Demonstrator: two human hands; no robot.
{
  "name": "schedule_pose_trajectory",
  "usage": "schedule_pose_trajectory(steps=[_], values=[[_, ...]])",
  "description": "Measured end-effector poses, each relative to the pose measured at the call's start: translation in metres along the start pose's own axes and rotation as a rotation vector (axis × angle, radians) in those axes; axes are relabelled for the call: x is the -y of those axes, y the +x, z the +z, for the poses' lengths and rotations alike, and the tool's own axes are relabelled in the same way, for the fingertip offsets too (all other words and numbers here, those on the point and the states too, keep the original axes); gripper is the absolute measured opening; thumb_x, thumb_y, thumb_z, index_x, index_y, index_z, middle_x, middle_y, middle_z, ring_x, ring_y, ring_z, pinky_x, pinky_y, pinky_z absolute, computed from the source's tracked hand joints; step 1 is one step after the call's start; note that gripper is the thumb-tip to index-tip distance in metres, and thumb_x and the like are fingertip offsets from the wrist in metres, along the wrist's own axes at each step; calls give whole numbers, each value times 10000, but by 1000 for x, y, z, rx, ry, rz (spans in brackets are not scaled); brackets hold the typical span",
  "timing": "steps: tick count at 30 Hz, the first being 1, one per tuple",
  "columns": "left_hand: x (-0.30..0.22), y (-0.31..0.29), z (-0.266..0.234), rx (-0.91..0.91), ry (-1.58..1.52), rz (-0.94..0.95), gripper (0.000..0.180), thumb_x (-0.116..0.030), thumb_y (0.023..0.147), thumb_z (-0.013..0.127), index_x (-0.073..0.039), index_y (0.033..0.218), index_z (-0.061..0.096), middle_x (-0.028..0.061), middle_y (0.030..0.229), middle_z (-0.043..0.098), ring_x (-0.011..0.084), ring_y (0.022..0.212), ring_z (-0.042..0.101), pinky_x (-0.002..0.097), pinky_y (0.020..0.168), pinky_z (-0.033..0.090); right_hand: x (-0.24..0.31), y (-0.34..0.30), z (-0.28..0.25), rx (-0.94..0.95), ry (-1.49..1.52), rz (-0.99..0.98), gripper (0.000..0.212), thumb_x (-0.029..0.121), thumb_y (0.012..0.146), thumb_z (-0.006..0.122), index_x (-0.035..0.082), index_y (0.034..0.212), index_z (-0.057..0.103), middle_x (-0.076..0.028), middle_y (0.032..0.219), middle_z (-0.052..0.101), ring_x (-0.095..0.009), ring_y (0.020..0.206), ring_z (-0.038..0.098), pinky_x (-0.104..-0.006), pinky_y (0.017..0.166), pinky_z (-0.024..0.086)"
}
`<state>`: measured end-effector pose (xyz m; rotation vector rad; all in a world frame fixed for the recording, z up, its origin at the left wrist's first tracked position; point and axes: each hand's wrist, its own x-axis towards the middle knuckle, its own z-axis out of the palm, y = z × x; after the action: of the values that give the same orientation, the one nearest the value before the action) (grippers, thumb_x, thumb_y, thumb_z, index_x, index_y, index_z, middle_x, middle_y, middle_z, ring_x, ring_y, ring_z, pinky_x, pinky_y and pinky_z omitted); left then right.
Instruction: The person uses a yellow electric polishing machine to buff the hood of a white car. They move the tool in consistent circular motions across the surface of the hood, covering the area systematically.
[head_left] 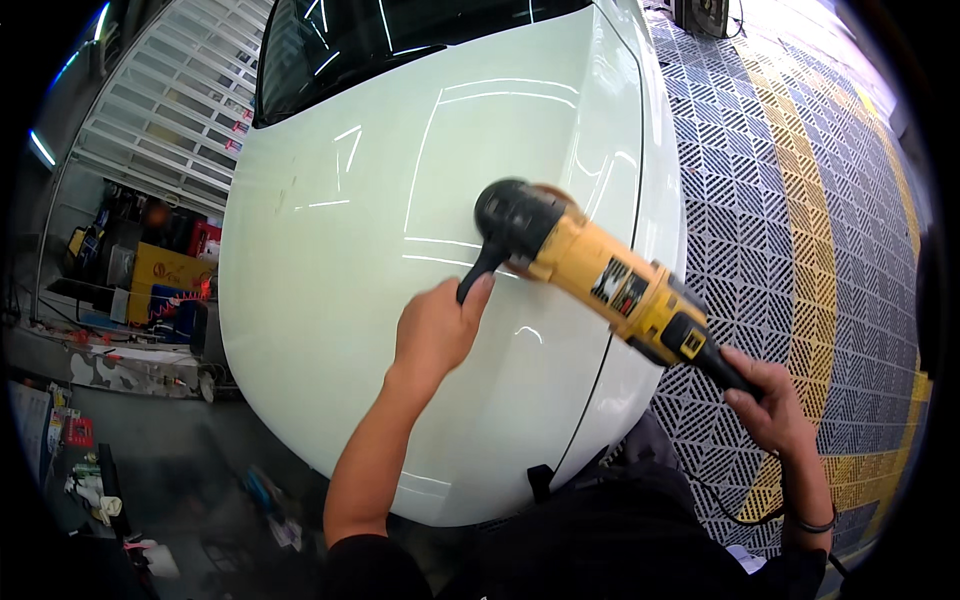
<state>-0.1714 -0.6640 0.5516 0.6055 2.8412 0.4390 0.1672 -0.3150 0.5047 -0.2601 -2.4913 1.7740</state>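
Note:
A yellow and black power polisher (pixel 600 272) lies slantwise over the white car hood (pixel 330 270). My left hand (pixel 440 325) is closed round its black side handle, near the polisher's head. At the tool's rear end, my right hand (pixel 770 400) grips the black main handle. Part of a brownish pad (pixel 553 193) shows beside the head, down at the hood. The rest of the pad is hidden under the tool, so I cannot tell whether it spins. Glossy paint around it mirrors strip lights.
The dark windshield (pixel 400 40) rises at the hood's far end. Grey and yellow slotted floor tiles (pixel 810 250) run along the right. Boxes and tools crowd a shelf (pixel 120 370) at left, below a white slatted gate (pixel 170 100). A black cord (pixel 735 510) hangs by my right forearm.

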Motion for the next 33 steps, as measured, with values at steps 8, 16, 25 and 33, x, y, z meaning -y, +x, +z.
schedule_pose_trajectory(steps=[8,16,25,33], values=[[127,-242,37,-122,-30,-335,589,-507,1151,617,20,897,685,306,794,716,571,802,705,631,722,529,20,-49,97,357,-196,-93,596,279,966,905,301,1542,753,-82,807,690,-292,690,701,-404,656,571],[223,-412,69,-344,-82,-624,523,-424,1161,613,51,985,741,337,849,721,600,883,707,622,749,531,30,-8,222,684,-195,-351,568,375,1060,805,373,1615,685,-129,836,709,-341,774,734,-451,721,588],[237,-339,52,-350,-143,-577,542,-454,1154,631,31,928,715,318,799,705,592,839,702,628,730,530,67,35,196,676,-202,-223,554,318,1030,840,343,1573,730,-131,911,761,-349,790,748,-448,758,609],[171,-91,-34,-154,18,-200,655,-590,1147,610,11,899,690,295,788,689,559,795,680,596,722,531,48,44,151,163,-66,-125,618,82,962,857,123,1562,718,-152,952,767,-298,806,752,-384,765,589]])
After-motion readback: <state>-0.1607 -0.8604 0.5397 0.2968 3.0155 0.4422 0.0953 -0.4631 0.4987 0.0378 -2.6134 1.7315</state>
